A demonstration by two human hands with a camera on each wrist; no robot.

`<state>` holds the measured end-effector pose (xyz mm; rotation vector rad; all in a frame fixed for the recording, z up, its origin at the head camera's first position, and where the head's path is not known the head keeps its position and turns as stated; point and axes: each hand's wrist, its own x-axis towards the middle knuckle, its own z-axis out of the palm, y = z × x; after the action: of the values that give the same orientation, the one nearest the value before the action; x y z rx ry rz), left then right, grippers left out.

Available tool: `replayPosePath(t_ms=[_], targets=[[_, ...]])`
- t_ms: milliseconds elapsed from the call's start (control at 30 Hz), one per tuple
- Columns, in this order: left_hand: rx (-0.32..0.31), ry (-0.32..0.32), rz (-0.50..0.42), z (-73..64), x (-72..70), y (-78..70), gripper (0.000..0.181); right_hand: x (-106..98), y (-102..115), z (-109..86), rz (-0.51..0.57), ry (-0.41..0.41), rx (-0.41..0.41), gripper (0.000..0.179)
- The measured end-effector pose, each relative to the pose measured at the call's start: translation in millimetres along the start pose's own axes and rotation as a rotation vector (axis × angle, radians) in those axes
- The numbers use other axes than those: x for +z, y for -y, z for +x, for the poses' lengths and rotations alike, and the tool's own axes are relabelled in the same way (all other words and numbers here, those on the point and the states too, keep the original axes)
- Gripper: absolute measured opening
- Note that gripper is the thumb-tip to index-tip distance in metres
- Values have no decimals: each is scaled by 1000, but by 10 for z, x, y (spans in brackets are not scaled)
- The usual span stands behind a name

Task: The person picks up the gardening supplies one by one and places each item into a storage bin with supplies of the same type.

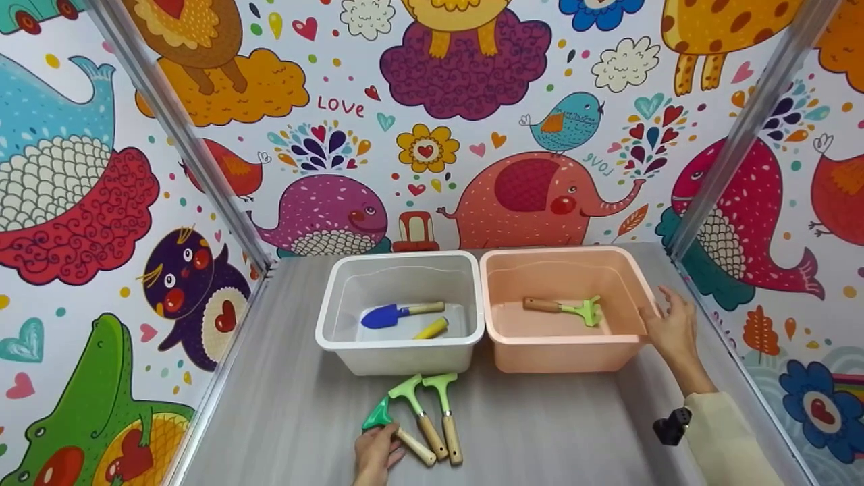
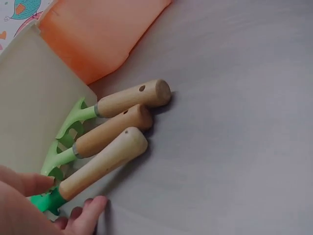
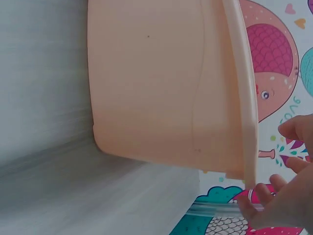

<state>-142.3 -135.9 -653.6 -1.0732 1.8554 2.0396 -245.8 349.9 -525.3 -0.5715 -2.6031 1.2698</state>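
My left hand (image 1: 376,453) holds a small garden tool with a dark green head (image 1: 378,413) at its neck, thumb and fingers on either side of it. The tool's pale wooden handle (image 2: 105,161) lies close over the table. Beside it lie two light green hand rakes (image 1: 422,415) (image 1: 442,412) with wooden handles, in front of the white bin (image 1: 405,361). At the far right, my right hand (image 1: 675,331) has its fingers spread, fingertips right at the rim of the peach bin (image 1: 560,358). In the right wrist view, the right hand (image 3: 286,196) shows nothing held.
Inside the white bin lie a blue trowel (image 1: 381,316) with a wooden handle and a yellow piece (image 1: 432,329). Another light green hand rake (image 1: 587,310) lies in the peach bin. The bins stand side by side near the patterned back wall (image 1: 425,189). Metal rails (image 1: 202,405) edge the table.
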Motion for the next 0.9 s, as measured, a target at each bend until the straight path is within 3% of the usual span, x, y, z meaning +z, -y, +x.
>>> replayPosePath(t_ms=[267,567,767,900], targets=[[-50,0,29,33,57,-28,48,-83,-86,63,47,101,99,65],[-52,24,27,60,65,-35,53,-127,-114,108,219,221,235,63],[-72,55,39,58,45,-37,51,-152,-157,152,234,231,291,59],[-74,103,41,58,33,-34,33,-188,-193,178,208,238,304,59]])
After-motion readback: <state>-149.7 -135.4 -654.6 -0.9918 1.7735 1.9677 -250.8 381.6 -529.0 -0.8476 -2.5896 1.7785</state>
